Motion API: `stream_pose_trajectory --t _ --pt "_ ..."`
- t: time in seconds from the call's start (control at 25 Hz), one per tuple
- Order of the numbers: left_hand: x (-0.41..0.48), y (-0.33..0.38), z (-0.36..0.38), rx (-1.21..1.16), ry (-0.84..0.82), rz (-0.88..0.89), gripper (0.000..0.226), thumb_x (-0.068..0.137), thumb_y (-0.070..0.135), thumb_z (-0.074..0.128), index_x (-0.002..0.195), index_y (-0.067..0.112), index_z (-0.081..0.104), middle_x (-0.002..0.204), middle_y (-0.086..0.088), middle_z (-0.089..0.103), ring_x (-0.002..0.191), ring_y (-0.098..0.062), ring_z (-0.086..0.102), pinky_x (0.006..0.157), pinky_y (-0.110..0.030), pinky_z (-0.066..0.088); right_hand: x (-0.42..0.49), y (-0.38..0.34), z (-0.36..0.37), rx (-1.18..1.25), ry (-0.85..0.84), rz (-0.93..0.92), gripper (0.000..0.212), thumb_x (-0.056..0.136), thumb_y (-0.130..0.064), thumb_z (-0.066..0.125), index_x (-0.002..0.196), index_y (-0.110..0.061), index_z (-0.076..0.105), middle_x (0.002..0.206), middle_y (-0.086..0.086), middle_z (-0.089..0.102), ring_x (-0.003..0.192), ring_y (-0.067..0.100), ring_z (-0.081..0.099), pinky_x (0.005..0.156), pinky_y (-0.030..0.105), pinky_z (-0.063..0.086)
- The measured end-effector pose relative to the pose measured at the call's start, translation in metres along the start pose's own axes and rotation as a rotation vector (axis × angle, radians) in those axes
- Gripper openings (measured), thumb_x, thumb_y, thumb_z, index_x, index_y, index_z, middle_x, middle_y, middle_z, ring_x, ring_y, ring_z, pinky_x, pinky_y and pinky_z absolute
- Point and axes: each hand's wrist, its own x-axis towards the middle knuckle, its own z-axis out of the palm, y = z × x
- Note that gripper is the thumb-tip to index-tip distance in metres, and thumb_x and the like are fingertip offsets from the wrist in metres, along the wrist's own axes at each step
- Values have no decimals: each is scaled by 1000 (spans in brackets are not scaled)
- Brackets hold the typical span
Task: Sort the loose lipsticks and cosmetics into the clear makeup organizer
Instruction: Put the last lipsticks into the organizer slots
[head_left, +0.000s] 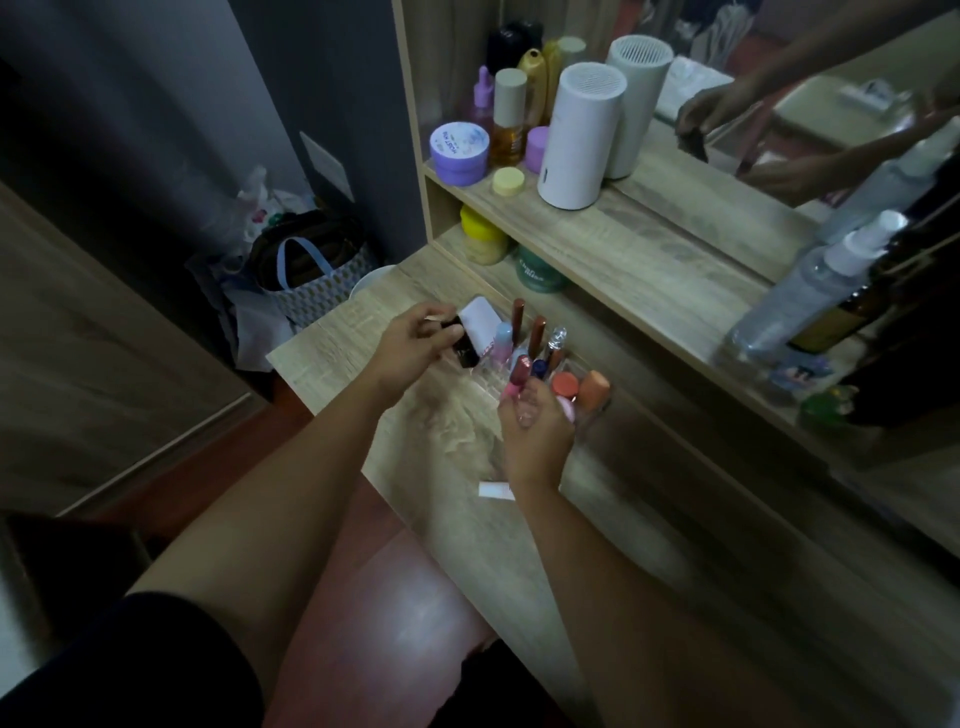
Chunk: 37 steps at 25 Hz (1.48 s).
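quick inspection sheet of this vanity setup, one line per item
surface: wooden vanity top, bare near the front but for a small white paper slip
job's things: clear makeup organizer holds upright lip tubes; orange sponge at its right end
clutter: jars and bottles on the upper shelf, white cylinder device, spray bottle
hands: left hand holds a black compact; right hand grips a pink tube
cables: nothing seen
surroundings: mirror behind, patterned bag on the floor
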Motion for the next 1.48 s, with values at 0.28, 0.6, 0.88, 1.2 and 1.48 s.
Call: stream_pose_trajectory --t 0.28,0.6,0.88,1.2,1.48 --pt "5 -16 20 254 45 85 34 74 10 75 107 9 67 96 -6 68 89 -15 63 89 -30 52 12 3 10 126 1 65 14 82 -1 68 96 -1 69 92 14 73 84 16 70 74 15 53" --pt "2 -14 23 588 -32 264 28 69 12 77 95 9 67 89 -8 74 78 -13 66 72 -8 45 12 0 24 54 4 102 14 85 -4 65 99 -2 68 96 15 74 90 25 71 80 32 56" --pt "5 -16 21 643 -65 320 29 71 10 76 99 8 68 92 -12 74 83 -18 68 75 -13 45 16 -4 31 -5 11 95 16 85 -5 65 101 -5 68 98 13 75 93 22 70 79 26 52" --pt "8 -15 17 693 -99 353 32 73 12 74 104 9 70 94 -11 76 79 -8 64 71 2 38 11 -1 33 -112 28 125 17 88 -13 62 101 -5 69 95 16 74 90 27 68 75 25 47" --pt "9 -11 17 757 -180 400 32 79 12 69 111 11 67 99 -11 75 91 -19 69 84 -19 46 12 1 33 -185 11 117 18 89 -12 60 101 -1 66 99 19 70 93 31 65 81 35 50"
